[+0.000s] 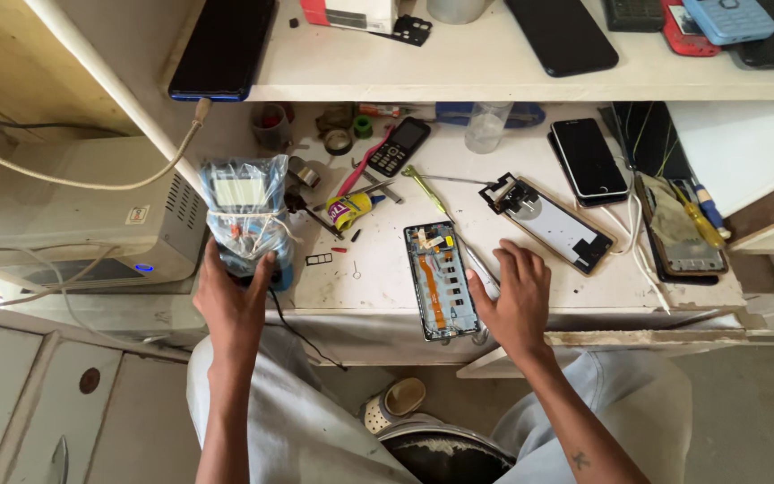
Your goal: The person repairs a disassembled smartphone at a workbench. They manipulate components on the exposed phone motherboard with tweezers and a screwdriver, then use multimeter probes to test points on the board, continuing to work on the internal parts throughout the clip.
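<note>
My left hand (235,300) grips the base of a blue meter wrapped in clear plastic (245,208) at the left edge of the white workbench (387,278). My right hand (514,296) rests palm down on the bench, fingers spread, beside an opened phone frame (442,280) with its inner parts and an orange flex cable showing. A thin metal tool (479,262) lies under the right hand's fingers. Farther right lies a detached phone back panel (553,220).
Small screwdrivers (425,188), a glue tube (351,211), tape rolls (338,141), a keypad phone (399,145), a black smartphone (589,158) and another opened phone (683,237) crowd the bench. A shelf (494,67) above holds more phones. A grey box (73,224) stands left.
</note>
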The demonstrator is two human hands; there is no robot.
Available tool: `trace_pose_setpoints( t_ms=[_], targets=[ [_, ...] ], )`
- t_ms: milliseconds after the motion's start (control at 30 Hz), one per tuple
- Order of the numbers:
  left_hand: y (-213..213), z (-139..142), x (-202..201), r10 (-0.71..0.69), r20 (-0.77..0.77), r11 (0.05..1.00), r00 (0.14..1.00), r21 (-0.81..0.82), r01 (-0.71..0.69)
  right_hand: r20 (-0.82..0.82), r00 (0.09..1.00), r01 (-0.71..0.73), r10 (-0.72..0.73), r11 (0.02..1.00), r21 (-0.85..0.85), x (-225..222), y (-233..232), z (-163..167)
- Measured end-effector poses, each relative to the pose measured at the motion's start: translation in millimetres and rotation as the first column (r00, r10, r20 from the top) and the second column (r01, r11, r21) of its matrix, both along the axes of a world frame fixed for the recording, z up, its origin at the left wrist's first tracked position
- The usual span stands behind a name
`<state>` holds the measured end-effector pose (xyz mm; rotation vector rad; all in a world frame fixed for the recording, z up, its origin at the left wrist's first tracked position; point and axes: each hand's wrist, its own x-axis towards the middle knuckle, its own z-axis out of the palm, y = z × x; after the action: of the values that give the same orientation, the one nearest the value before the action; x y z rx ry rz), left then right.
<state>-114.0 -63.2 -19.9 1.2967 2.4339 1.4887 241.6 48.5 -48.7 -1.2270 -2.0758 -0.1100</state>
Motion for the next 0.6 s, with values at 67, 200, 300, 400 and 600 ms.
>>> trace_pose_setpoints(
  t_ms=[67, 200, 300, 400, 600],
  targets=[
    [0, -2, 2, 0.026, 0.053, 0.997, 0.998, -0.078, -0.022, -0.002, 1.0, -0.001, 0.001, 1.0, -0.003, 0, -1, -1],
    [3, -6, 12, 0.045, -0.21, 0.998, 0.977, -0.026, -0.051, -0.004, 1.0, -0.011, 0.011, 1.0, 0.009, 2, -2, -2],
    [5, -5, 19, 0.031, -0.187, 0.999, 0.982, -0.029, -0.037, -0.004, 1.0, -0.008, 0.008, 1.0, 0.009, 1, -1, -2],
    [-4, 3, 21, -0.018, -0.153, 1.0, 0.988, -0.026, 0.015, 0.005, 1.0, -0.002, 0.002, 1.0, 0.005, 1, -1, -1],
    [-37, 7, 33, -0.046, -0.231, 0.999, 0.972, -0.004, 0.046, -0.015, 1.0, -0.007, 0.007, 1.0, 0.02, 2, 0, -4]
  ],
)
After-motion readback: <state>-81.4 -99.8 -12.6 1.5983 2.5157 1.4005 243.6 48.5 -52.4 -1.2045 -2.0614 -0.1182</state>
